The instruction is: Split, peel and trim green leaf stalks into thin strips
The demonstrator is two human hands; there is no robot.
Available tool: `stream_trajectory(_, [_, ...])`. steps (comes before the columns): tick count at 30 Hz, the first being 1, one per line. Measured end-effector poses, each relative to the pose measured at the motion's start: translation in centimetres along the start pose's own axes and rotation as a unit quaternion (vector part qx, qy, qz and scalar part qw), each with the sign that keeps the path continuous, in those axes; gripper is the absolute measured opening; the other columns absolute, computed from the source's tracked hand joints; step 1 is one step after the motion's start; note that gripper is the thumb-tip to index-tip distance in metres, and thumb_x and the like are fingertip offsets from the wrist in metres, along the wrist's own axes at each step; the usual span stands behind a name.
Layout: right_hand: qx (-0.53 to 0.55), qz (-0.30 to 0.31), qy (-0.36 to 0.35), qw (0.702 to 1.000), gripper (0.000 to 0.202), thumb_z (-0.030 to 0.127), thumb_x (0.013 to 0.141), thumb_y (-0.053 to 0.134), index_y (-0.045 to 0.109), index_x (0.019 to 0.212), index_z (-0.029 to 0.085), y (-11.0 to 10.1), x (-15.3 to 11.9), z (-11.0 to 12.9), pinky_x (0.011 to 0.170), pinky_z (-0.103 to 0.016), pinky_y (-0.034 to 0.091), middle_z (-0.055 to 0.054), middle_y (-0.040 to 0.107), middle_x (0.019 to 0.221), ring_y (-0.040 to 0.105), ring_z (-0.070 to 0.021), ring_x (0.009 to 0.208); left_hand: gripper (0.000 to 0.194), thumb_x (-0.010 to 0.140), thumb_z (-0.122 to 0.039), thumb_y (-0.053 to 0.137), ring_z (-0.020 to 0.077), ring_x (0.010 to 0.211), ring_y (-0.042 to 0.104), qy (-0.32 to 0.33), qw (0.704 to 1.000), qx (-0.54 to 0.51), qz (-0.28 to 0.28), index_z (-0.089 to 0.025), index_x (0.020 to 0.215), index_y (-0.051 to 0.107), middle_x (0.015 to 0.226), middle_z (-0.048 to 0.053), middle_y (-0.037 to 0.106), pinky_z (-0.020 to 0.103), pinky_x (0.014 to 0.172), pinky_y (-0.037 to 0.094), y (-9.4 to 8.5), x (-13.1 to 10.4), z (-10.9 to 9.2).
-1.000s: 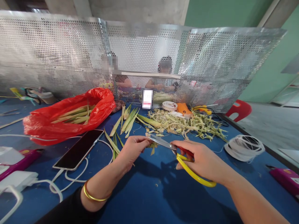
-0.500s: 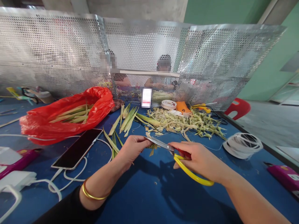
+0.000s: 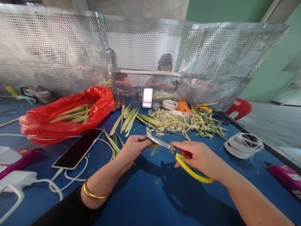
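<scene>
My right hand (image 3: 197,157) is wrapped round a pair of scissors (image 3: 163,143) with yellow and red handles, blades pointing left. The blade tips reach the pinched thumb and fingers of my left hand (image 3: 135,147), which wears a gold bangle (image 3: 95,194) at the wrist. Whatever the left fingers pinch is mostly hidden behind them and the blades. Small yellow-green bits (image 3: 153,150) show just below the blades. Beyond my left hand lie pale green husk strips (image 3: 129,121). Past the scissors is a heap of shredded husk trimmings (image 3: 183,124).
A red plastic bag (image 3: 47,131) of leaf strips and a phone (image 3: 78,150) with white cables are at left. A white cord coil (image 3: 243,147) and a purple tool (image 3: 285,177) lie at right. A perforated metal screen (image 3: 141,40) stands behind, people beyond it.
Both hands hold nearly the same pose. The scissors' yellow handle has risen slightly toward the blades' line, and the view has shifted a little.
</scene>
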State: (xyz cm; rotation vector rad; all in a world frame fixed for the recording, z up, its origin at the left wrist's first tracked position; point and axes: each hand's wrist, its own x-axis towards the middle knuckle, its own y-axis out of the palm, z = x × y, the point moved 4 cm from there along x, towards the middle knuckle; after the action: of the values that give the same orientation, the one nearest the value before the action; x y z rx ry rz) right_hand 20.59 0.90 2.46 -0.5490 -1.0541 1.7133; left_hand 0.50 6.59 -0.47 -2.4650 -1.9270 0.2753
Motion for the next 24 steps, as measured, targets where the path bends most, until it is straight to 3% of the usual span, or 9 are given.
stream_trajectory(6, [-0.003, -0.037, 0.013, 0.999, 0.042, 0.040, 0.076, 0.063, 0.061, 0.117, 0.030, 0.0, 0.3, -0.8, 0.051, -0.023, 0.041, 0.001, 0.058, 0.068, 0.052, -0.0136, 0.056, 0.019, 0.063, -0.035, 0.071, 0.0097, 0.048, 0.033, -0.006, 1.000, -0.004, -0.006, -0.019, 0.070, 0.076, 0.047, -0.002, 0.052, 0.024, 0.050, 0.022, -0.1, 0.0, 0.0])
stream_trajectory(10, [-0.059, -0.089, 0.065, 0.992, 0.039, 0.037, 0.078, 0.060, 0.061, 0.115, 0.026, -0.1, 0.6, -2.7, 0.060, -0.026, 0.046, -0.003, 0.068, 0.084, 0.062, -0.0195, 0.071, 0.026, 0.066, -0.040, 0.071, 0.0094, 0.052, 0.043, -0.034, 0.998, -0.061, 0.011, -0.018, 0.078, 0.075, 0.066, 0.002, 0.064, 0.023, 0.053, 0.029, -0.1, 0.1, 0.6])
stream_trajectory(15, [-0.183, -0.051, 0.109, 0.976, 0.050, 0.034, 0.072, 0.063, 0.055, 0.119, 0.022, 0.9, 0.9, -3.7, 0.061, -0.029, 0.043, -0.007, 0.070, 0.089, 0.064, -0.0246, 0.077, 0.019, 0.064, -0.030, 0.074, 0.0071, 0.057, 0.050, -0.096, 0.985, -0.136, 0.042, -0.019, 0.079, 0.073, 0.073, 0.000, 0.066, 0.020, 0.053, 0.031, 0.3, -0.1, 1.3])
stream_trajectory(20, [-0.223, -0.019, 0.057, 0.973, 0.026, 0.032, 0.076, 0.060, 0.062, 0.099, 0.021, 1.7, 0.6, -2.4, 0.058, -0.028, 0.042, -0.006, 0.065, 0.082, 0.062, -0.0206, 0.069, 0.032, 0.065, -0.026, 0.076, 0.0069, 0.061, 0.054, -0.079, 0.975, -0.206, 0.018, -0.018, 0.094, 0.068, 0.076, 0.001, 0.068, 0.019, 0.056, 0.035, 0.5, -0.6, 0.7])
stream_trajectory(24, [-0.124, -0.072, 0.021, 0.989, 0.020, 0.033, 0.083, 0.053, 0.065, 0.095, 0.022, 1.2, 0.7, -1.7, 0.066, -0.031, 0.047, -0.006, 0.063, 0.090, 0.061, -0.0185, 0.073, 0.032, 0.072, -0.027, 0.072, 0.0064, 0.062, 0.057, -0.086, 0.955, -0.276, 0.059, -0.019, 0.102, 0.064, 0.087, 0.004, 0.071, 0.018, 0.059, 0.040, 1.1, -1.0, 0.4])
